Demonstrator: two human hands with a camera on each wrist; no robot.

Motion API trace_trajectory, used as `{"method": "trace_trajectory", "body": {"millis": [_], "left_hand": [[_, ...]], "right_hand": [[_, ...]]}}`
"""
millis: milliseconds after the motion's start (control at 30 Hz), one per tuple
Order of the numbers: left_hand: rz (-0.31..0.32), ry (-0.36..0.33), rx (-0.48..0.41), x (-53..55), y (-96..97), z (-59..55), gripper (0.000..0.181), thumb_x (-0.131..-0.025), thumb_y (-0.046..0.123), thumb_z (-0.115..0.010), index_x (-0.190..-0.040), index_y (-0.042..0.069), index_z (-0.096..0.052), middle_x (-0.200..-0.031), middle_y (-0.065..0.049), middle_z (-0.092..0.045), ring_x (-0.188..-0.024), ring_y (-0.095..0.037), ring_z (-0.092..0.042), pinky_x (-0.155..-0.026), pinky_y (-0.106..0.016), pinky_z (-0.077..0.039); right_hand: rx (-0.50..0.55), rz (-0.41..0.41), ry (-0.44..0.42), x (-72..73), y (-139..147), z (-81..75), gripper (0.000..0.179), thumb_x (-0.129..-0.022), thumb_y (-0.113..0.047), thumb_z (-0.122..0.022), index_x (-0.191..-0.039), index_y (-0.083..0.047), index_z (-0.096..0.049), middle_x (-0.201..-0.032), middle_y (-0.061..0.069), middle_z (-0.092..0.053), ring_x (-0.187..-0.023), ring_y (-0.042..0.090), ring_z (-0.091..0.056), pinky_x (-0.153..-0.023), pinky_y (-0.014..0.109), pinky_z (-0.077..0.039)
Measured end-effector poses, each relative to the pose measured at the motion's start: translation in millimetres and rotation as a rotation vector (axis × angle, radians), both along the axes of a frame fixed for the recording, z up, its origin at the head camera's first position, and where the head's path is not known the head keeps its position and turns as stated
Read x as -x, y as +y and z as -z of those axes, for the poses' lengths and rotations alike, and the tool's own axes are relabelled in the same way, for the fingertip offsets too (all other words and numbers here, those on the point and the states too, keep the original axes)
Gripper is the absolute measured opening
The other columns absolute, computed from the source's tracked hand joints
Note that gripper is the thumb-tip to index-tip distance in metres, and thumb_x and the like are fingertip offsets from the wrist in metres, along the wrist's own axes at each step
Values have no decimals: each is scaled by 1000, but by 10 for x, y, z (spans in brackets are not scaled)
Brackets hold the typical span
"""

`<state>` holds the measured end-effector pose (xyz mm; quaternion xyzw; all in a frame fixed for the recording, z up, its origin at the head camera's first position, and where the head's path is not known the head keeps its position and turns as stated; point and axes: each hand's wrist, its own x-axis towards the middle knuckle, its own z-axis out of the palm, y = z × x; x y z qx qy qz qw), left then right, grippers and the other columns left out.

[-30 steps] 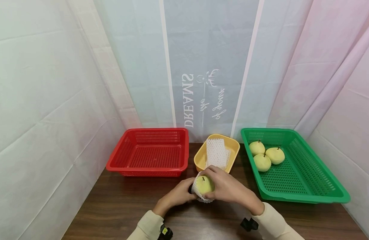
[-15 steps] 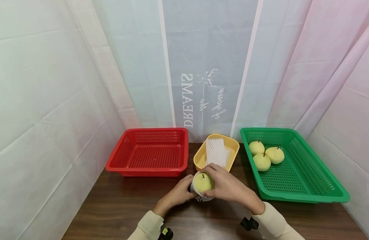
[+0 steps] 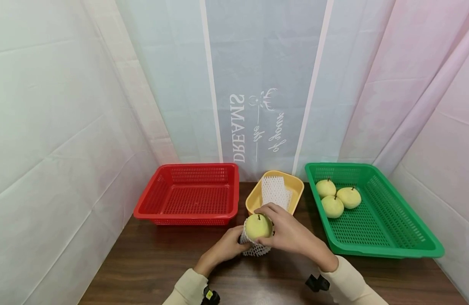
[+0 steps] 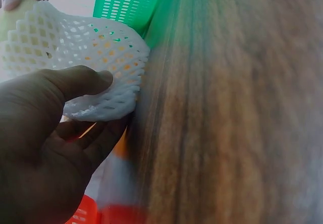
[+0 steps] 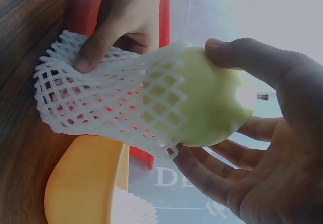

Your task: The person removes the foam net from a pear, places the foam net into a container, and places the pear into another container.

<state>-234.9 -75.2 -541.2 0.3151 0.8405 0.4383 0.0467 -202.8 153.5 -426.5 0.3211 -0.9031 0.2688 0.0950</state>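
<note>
A pale yellow-green pear stands stem up between the two hands, its lower end inside a white foam net sleeve. My right hand grips the pear near its top, thumb on one side and fingers on the other. Lower down, my left hand pinches the foam net between thumb and fingers. In the left wrist view the left thumb presses on the mesh, whose lower part hangs hollow below the pear. Most of the pear's upper half is bare in the right wrist view.
Behind the hands, a yellow tray holds more white foam nets. A red basket stands at the left. At the right, a green basket holds three pears. All stand on a dark wooden table before a printed curtain.
The pear has risen slightly in the right hand, and more of the foam net shows beneath it. My left hand stays nearly in place on the net.
</note>
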Motion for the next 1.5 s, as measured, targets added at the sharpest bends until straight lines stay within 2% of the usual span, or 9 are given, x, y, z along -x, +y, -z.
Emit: {"method": "trace_trajectory", "body": {"millis": [100, 233, 533, 733, 967, 1200, 1500], "left_hand": [[-3, -33, -5, -4, -4, -8, 41, -97, 11, -77, -136, 13, -68, -130, -3, -73, -121, -11, -66, -106, -32, -55], [-6, -38, -12, -15, -6, -16, 40, -97, 12, -77, -136, 14, -68, -130, -2, -73, -120, -10, -66, -106, -32, -55], [-34, -18, -8, -45, -12, -35, 37, -90, 6, -72, -126, 11, -68, -115, -1, -69, -98, -5, -59, -90, -26, -53], [-55, -17, -19, -37, -8, -33, 40, -90, 4, -72, -129, 9, -67, -118, -2, -70, -103, -5, -62, -92, -27, -55], [-85, -46, -57, -27, -2, -43, 33, -90, 4, -73, -121, 12, -65, -111, -1, -72, -97, -6, -63, -85, -26, -55], [-120, -15, -77, -34, 7, -74, 32, -92, 4, -73, -122, 10, -67, -114, -4, -73, -100, -6, -65, -87, -28, -57], [-159, 22, -103, -48, 6, -111, 24, -97, 9, -71, -121, 9, -69, -111, -3, -74, -99, -7, -66, -86, -28, -57]], "right_hand": [[5, 10, 1, 1, 2, -21, 69, -74, -28, -97, -134, -12, -66, -129, 1, -65, -113, 14, -63, -92, 34, -57], [11, 9, 1, 2, 9, -30, 70, -74, -29, -97, -135, -11, -66, -129, 1, -65, -112, 14, -63, -92, 34, -57], [19, 33, 10, 14, 43, -49, 69, -76, -30, -96, -135, -12, -66, -128, 0, -66, -111, 13, -63, -90, 32, -57], [17, 52, 25, 19, 72, -80, 68, -77, -32, -96, -134, -11, -67, -126, 1, -67, -110, 15, -64, -88, 33, -58], [36, 71, 71, 32, 122, -146, 71, -74, -32, -98, -134, -10, -67, -126, 2, -68, -114, 18, -65, -92, 40, -58], [36, 86, 87, 62, 177, -198, 69, -74, -32, -97, -133, -13, -66, -125, 2, -68, -113, 18, -64, -91, 41, -58], [60, 84, 141, 107, 222, -232, 67, -74, -26, -95, -132, -8, -67, -125, 4, -68, -111, 20, -64, -90, 42, -58]]}}
